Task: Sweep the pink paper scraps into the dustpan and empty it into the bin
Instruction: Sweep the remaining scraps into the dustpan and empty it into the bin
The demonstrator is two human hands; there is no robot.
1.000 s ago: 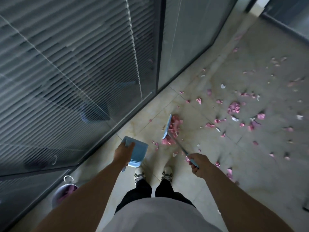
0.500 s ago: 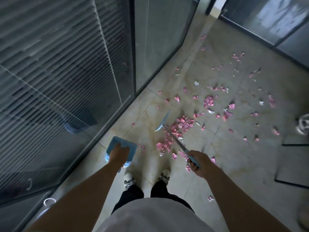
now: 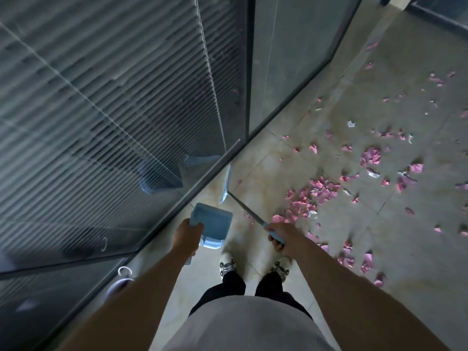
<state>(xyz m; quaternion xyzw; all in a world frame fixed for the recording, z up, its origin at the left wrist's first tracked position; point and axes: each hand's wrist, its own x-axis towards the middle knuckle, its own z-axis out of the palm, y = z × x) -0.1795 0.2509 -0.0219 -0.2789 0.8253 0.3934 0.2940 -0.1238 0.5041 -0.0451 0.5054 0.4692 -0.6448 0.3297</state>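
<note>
Below, left hand (image 3: 187, 236) grips dustpan (image 3: 212, 222) (right hand (image 3: 283, 238) holds broom (image 3: 243, 206)).

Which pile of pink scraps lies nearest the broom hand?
The dense pile just ahead of the right hand; the smaller clump and loose scraps lie farther out.

Left hand (image 3: 187, 234) gripping blue dustpan (image 3: 214, 222) beside glass wall (image 3: 106, 117). Right hand (image 3: 282, 235) gripping broom (image 3: 243, 207), its head near wall's base. Pink paper scraps (image 3: 311, 198) heaped right of broom. Bin (image 3: 119, 283) against wall.
</note>
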